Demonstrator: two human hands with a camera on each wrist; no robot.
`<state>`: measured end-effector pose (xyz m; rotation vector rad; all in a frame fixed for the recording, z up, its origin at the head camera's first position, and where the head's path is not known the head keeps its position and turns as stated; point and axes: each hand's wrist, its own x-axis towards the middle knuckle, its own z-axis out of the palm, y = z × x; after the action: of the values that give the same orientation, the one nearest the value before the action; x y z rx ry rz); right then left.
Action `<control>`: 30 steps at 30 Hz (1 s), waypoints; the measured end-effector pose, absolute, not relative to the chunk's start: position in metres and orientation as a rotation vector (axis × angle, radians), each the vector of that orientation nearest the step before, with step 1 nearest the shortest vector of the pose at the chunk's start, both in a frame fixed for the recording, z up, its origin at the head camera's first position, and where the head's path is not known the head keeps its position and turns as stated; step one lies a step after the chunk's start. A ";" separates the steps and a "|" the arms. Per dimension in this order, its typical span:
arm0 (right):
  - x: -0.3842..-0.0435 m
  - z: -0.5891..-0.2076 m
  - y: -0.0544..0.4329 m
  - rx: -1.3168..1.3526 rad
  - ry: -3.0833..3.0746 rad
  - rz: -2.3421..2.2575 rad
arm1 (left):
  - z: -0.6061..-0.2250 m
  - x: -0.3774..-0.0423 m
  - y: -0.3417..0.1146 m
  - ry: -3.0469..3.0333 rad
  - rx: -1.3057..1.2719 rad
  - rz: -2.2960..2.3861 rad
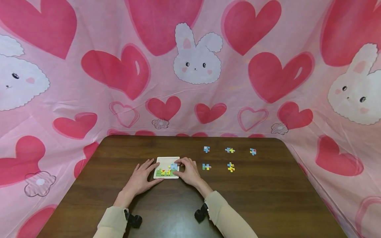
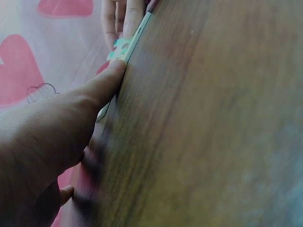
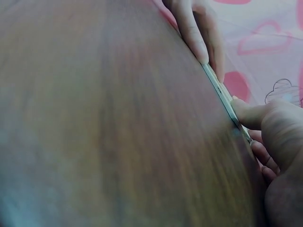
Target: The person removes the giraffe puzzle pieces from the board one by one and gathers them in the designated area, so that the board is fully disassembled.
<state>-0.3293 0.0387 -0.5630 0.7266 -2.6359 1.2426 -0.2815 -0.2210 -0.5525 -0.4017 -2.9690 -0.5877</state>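
Note:
A small white puzzle tray (image 1: 168, 158) lies on the table, with joined green, yellow and blue pieces along its lower part. My left hand (image 1: 141, 177) rests at the tray's left side with fingers spread, its thumb at the near edge. At the right side, my right hand (image 1: 189, 172) curls thumb and forefinger about a light-blue puzzle piece (image 1: 173, 166) in the tray; its fingers partly cover the piece. From low down, the left wrist view shows the left thumb (image 2: 116, 68) on the tray's rim. In the right wrist view the right thumb (image 3: 248, 113) lies over the tray's edge.
Several loose puzzle pieces lie apart right of the tray, among them a blue one with red (image 1: 253, 151) and a mostly yellow one (image 1: 231, 167). The brown wooden table (image 1: 166, 205) meets a pink heart-patterned cloth (image 1: 190, 92) at its back and sides.

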 end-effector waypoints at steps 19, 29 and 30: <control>-0.329 -0.568 0.040 0.753 -2.537 1.328 | -0.554 -0.281 -0.221 -2.966 -0.411 -0.603; -0.331 -0.568 0.040 0.712 -2.547 1.393 | -0.554 -0.280 -0.222 -2.955 -0.414 -0.599; -0.331 -0.568 0.040 0.706 -2.545 1.406 | -0.554 -0.280 -0.223 -2.954 -0.413 -0.598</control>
<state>-0.3309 0.0397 -0.5684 0.7064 -2.5450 1.4063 -0.2799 -0.2226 -0.5542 -0.4127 -2.9542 -0.5980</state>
